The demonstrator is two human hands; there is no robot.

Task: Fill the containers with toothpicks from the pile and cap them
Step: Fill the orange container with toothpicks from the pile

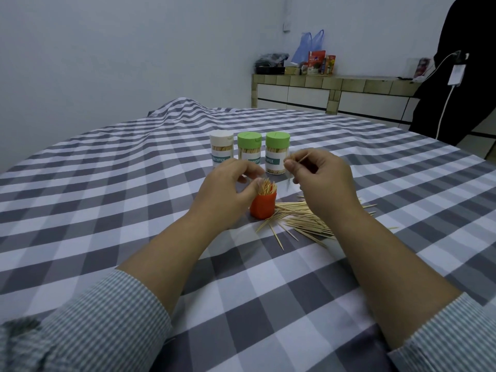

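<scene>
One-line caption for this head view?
Left hand steadies orange cup of toothpicks; right hand pinches one toothpick above the pile.

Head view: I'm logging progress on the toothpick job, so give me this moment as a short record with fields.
capped containers: three standing in a row, white-capped container, two green-capped containers, each showing toothpicks inside
open container: orange container, uncapped, toothpicks sticking out of its top
left hand: fingers at the orange container's top
right hand: pinches a single toothpick above the table
pile: loose toothpicks on the checked tablecloth, right of the orange container
cap for orange container: not visible
</scene>
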